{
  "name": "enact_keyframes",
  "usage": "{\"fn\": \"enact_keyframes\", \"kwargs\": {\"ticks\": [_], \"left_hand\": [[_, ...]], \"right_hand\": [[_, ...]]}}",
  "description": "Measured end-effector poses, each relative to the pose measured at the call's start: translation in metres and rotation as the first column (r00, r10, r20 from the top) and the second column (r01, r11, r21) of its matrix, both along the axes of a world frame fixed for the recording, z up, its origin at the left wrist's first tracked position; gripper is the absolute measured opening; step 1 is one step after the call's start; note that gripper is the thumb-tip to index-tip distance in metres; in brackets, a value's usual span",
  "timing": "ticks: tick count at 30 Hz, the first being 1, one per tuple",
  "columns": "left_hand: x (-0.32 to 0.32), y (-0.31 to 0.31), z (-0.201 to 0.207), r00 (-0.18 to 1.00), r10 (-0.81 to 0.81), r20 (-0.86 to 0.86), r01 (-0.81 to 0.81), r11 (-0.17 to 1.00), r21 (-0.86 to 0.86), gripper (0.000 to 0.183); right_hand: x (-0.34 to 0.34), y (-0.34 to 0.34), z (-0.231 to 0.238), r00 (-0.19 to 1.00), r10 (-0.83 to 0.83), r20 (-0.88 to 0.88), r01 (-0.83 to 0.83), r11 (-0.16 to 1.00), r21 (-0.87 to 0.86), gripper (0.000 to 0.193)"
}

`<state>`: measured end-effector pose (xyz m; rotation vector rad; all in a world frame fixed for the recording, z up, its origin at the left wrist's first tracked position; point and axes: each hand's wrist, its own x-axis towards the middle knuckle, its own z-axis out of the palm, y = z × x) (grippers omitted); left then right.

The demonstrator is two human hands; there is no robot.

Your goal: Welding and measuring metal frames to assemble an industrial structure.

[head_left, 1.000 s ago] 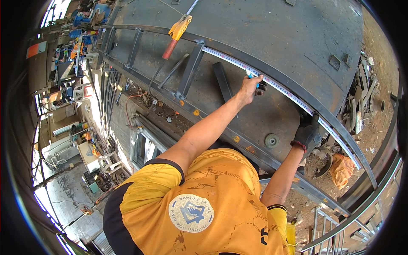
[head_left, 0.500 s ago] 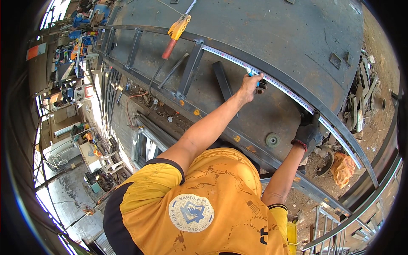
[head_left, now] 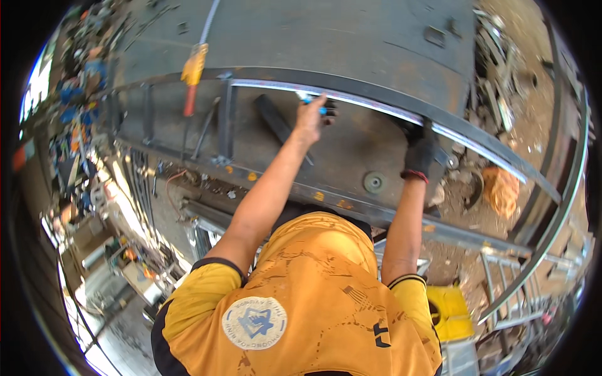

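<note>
A tape measure blade (head_left: 364, 100) lies stretched along the inner side of a long dark steel rail (head_left: 401, 99), part of a ladder-like welded frame. My left hand (head_left: 310, 119) is bare with dark fingertips, its fingers closed round a blue and white marker (head_left: 305, 98) at the tape's edge. In a dark glove, my right hand (head_left: 419, 153) grips the tape farther right, against the rail; some of its fingers are hidden beneath. Left of the tape's end, a crossbar (head_left: 226, 119) joins the two rails.
A yellow clamp with a red handle (head_left: 191, 78) rests across the frame at left. Loose dark steel bar (head_left: 273, 118) and a round disc (head_left: 374, 182) lie inside the frame. Beyond is a large steel plate (head_left: 301, 37). Scrap metal and an orange bag (head_left: 501, 191) are at right.
The view has swung, so the frame and both hands appear farther left and higher. Both hands keep their places along the tape, the left still with the marker.
</note>
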<state>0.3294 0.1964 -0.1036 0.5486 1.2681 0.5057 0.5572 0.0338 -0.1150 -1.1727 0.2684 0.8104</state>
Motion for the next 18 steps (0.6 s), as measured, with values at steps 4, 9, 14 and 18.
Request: {"fn": "enact_keyframes", "kwargs": {"ticks": [4, 9, 14, 18], "left_hand": [[-0.005, -0.018, 0.019, 0.993, -0.096, -0.068, 0.098, 0.995, 0.022, 0.024], [-0.012, -0.039, 0.041, 0.876, -0.409, -0.255, 0.445, 0.89, 0.101, 0.024], [0.011, -0.046, 0.066, 0.813, -0.501, -0.295, 0.564, 0.805, 0.187, 0.026], [0.028, -0.027, 0.065, 0.664, -0.496, -0.56, 0.742, 0.527, 0.414, 0.032]], "right_hand": [[0.002, -0.001, -0.002, 1.0, -0.006, 0.005, 0.006, 1.0, -0.008, 0.025], [0.009, -0.002, 0.003, 1.0, 0.027, 0.002, -0.027, 0.999, -0.028, 0.026], [0.016, -0.006, 0.001, 0.994, 0.104, -0.028, -0.104, 0.994, -0.018, 0.025], [0.012, -0.004, 0.003, 0.994, 0.105, -0.039, -0.104, 0.994, 0.026, 0.025]]}}
